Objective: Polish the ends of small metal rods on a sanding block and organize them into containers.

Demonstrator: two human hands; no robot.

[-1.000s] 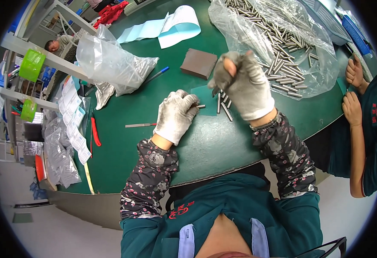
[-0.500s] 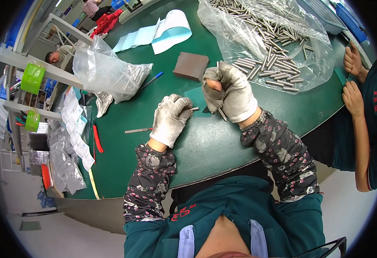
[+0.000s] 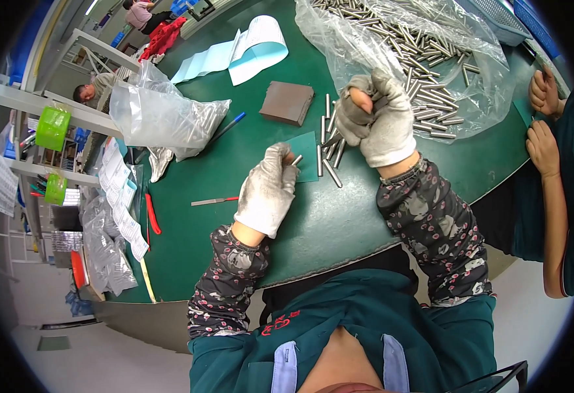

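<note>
My left hand (image 3: 267, 190), in a pale work glove, is closed on a short metal pin (image 3: 297, 160) whose end sticks out past the fingers. Beneath that pin lies a thin green sheet (image 3: 308, 171). My right hand (image 3: 386, 124), gloved with a bare fingertip poking through, is curled over the table beside the plastic; whatever it may hold is hidden. Between the two hands several loose steel pins (image 3: 331, 173) lie at varied angles. A brown block (image 3: 287, 103) rests just beyond them. Farther back, a large heap of pins (image 3: 424, 56) spreads over clear plastic (image 3: 497, 85).
At left are a filled plastic bag (image 3: 169, 108), a blue pen (image 3: 229, 126), a flat file (image 3: 208, 202) and a red-handled tool (image 3: 152, 215). Pale blue paper (image 3: 257, 56) curls at the back. A co-worker's hands (image 3: 544, 141) are at the right edge, near blue baskets (image 3: 497, 23).
My right hand has moved right and slightly up, uncovering several pins on the table. My left hand has shifted a little right, still with a pin in its fingers.
</note>
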